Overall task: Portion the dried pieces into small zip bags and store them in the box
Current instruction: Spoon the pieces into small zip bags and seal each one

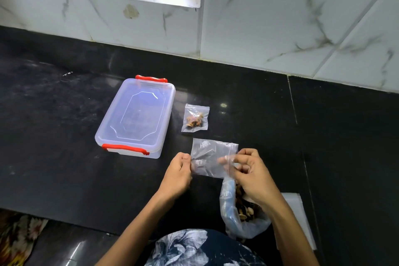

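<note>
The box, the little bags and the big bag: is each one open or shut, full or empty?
box: lid on, red clips down.
filled small bag: holds dried pieces, lies flat beside the box.
empty small bag: empty, pinched between left hand and right hand.
big bag: open, pieces inside.

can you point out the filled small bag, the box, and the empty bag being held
filled small bag (pixel 195 119): head view, on the dried pieces inside it.
box (pixel 138 114): head view, on the middle of its clear lid.
empty bag (pixel 210 153): head view, on its clear middle between the two hands.
</note>
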Tool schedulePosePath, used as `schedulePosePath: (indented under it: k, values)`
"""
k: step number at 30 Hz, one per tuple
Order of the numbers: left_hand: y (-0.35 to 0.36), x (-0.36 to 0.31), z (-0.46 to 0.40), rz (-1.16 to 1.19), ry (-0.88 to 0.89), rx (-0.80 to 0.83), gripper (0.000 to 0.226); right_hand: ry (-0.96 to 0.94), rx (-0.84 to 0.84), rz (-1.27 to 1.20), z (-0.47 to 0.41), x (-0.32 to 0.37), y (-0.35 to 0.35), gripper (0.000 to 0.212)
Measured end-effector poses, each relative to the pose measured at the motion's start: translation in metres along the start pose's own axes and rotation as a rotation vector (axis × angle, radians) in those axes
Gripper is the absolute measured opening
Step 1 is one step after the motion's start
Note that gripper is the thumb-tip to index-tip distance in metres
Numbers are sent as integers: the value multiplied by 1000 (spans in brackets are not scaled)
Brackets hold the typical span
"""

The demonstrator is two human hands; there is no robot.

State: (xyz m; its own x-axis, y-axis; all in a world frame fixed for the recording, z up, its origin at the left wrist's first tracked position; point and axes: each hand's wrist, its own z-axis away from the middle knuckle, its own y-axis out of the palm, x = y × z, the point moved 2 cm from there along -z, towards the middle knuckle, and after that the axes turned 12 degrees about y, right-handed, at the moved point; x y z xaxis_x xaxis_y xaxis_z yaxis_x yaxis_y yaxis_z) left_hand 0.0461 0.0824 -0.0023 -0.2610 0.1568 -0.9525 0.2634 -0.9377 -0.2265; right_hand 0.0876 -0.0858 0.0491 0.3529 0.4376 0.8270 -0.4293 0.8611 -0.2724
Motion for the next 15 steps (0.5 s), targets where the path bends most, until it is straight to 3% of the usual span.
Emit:
schedulePosePath:
  k: [3, 6, 11, 15]
  values:
    - [1, -8, 1, 97, -8, -20, 35, -2, 9, 53, 2, 1, 2, 25]
    - [3, -13, 1, 65, 153, -24, 27, -23, 10, 144, 4, 4, 5, 24]
    - [7, -11, 2, 110, 102, -37, 27, -9, -35, 176, 3, 5, 5, 53]
    - [-1, -14, 4, -13, 105, -72, 22, 17, -110, 155, 5, 8, 7, 43]
